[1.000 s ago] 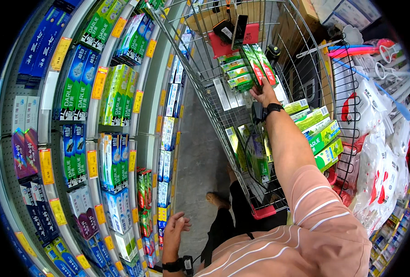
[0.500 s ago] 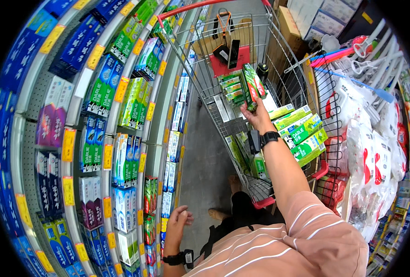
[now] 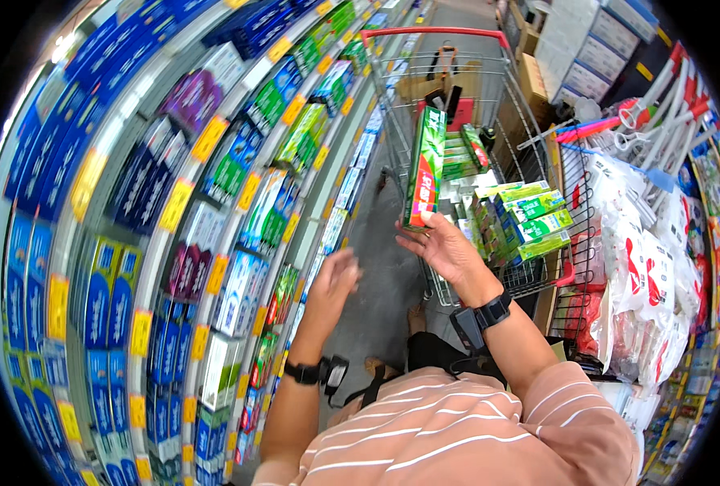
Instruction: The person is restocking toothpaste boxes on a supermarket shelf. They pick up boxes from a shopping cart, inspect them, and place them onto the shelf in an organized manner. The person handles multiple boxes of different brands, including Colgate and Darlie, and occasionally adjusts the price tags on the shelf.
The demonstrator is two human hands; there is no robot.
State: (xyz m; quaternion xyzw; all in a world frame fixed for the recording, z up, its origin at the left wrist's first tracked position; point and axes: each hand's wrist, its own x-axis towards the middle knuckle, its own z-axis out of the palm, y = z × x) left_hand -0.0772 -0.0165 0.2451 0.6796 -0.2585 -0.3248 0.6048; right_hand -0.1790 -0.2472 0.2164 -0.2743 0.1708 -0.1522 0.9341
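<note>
In my right hand is a long green and red toothpaste box, gripped at its lower end and standing nearly upright above the near left side of a shopping cart. My left hand is raised between the shelf and the cart, with nothing in it; its loosely bent fingers are slightly blurred. Inside the cart lie several green and yellow toothpaste boxes, and farther in a smaller green and red box leans at a slant.
Shelves with yellow price tags and rows of toothpaste boxes line my left. A dark phone-like object rests at the cart's far end. On the right, a wire rack borders white plastic packages; cardboard boxes stand behind.
My right hand has lifted the toothpaste box out of the cart and drawn it nearer to me and left. My left hand has risen. The view has shifted and tilted.
</note>
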